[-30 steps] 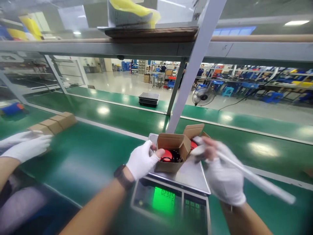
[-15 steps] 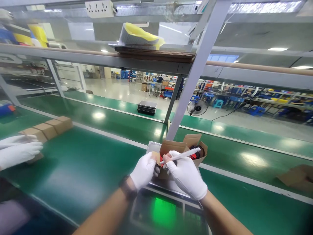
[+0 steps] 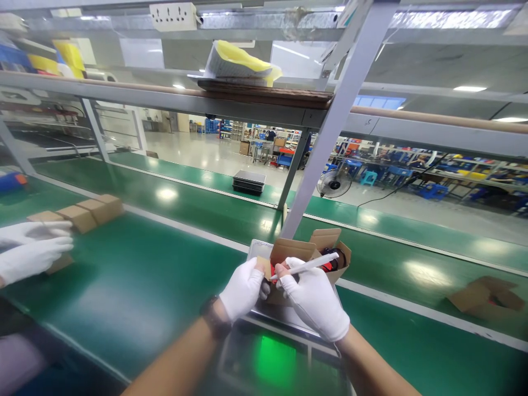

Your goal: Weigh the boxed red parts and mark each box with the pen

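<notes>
My left hand [image 3: 243, 289], in a white glove with bare fingertips, pinches a small cardboard flap [image 3: 264, 268] of an open box. In my right hand [image 3: 315, 300], gloved the same way, is a slim white pen [image 3: 315, 261], its tip pointing down-left by the flap. The open cardboard box [image 3: 295, 249] stands behind my hands on a metal scale [image 3: 258, 250]. Something red shows between my hands, partly hidden. Just right of it, another open cardboard box [image 3: 343, 269] holds a black and red item [image 3: 333, 264]. Below glows the scale's green display [image 3: 275, 357].
At the left, a co-worker's gloved hands [image 3: 37, 250] are at a row of small boxes [image 3: 88, 214] on the green belt [image 3: 165, 275]. An open carton [image 3: 474, 297] lies at the right. A slanted metal post [image 3: 317, 148] rises behind the scale.
The open carton at the right has moved leftward, further into view. My hands hold nearly the same pose with flap and pen. The co-worker's hands have shifted slightly.
</notes>
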